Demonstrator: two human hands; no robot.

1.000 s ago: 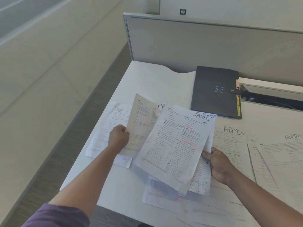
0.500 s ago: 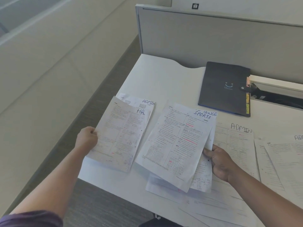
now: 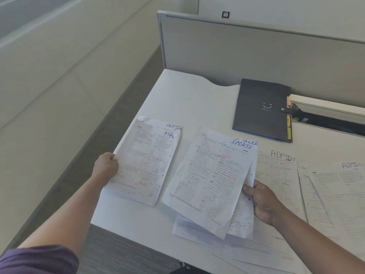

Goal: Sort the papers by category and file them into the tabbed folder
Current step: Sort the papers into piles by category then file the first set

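— Two hands at work, then. What's the biggest thing before them?

— A white desk [image 3: 189, 99], with a grey partition [image 3: 256, 52] standing along its far edge. Papers are spread over its near half.

— And the folder?

— The dark tabbed folder [image 3: 260, 107] lies flat and closed near the partition, on the far right of the desk, well apart from both hands. Coloured tabs stick out along its right edge, and a strap with a snap crosses that edge.

— Which papers lie loose?

— Right of centre, a sheet marked ADMIN [image 3: 280, 175] lies flat, with another ADMIN sheet [image 3: 343, 186] overlapping the pile further right. More unmarked sheets trail off toward the near edge.

— What does the right hand [image 3: 262, 202] hold?

— It is clamped on a small stack, thumb on top at the right margin. The top page, the SPORTS sheet [image 3: 209, 180], is tilted up off the desk; behind it peeks a heading ending in "ANCE".

— And the left hand [image 3: 106, 167]?

— Its fingers are closed on the left edge of the HR sheet [image 3: 146, 165], which lies over a third ADMIN page [image 3: 173, 126] near the desk's left side. Only that page's top strip shows.

— Any sleeve?

— A purple sleeve [image 3: 39, 260], at the left arm's upper end.
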